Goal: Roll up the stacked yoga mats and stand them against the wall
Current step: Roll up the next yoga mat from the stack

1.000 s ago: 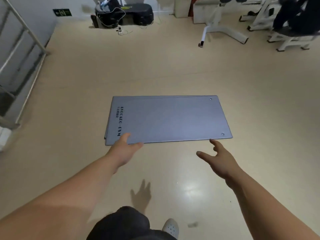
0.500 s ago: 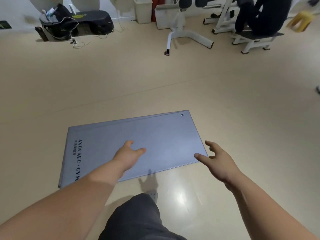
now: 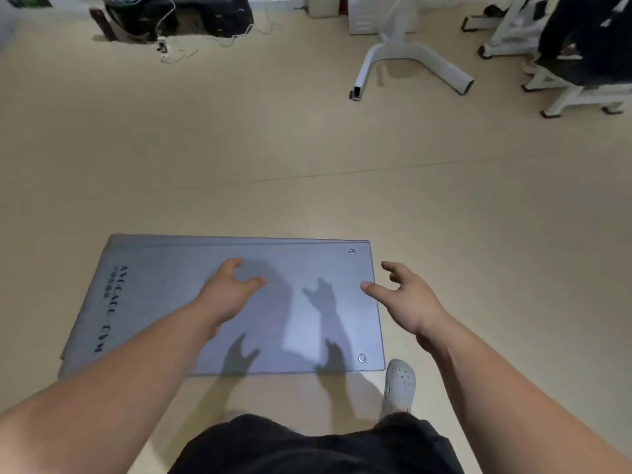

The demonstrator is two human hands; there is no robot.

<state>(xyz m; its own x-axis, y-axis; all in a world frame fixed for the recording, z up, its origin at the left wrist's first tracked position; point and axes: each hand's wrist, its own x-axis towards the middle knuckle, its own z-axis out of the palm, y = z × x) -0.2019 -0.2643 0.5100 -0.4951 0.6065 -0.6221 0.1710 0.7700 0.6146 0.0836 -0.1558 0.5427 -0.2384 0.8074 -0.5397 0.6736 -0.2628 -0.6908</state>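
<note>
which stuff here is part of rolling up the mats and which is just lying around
Job: stacked grey yoga mats, left hand, right hand, both open, holding nothing.
Lying about: white machine base, black equipment, loose cables, white bench frame.

Beige floor (image 3: 307,148); white equip. base (image 3: 410,58) far center-right, black gear w/ cables (image 3: 178,18) far left.

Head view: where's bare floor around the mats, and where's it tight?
Bare floor: the wide band between the far edge of the stacked mats and the white machine base, and right of the mats beyond the right hand. Crowded: black gear with cables far left, benches far right, a white shoe by the mats' near right corner.
</note>
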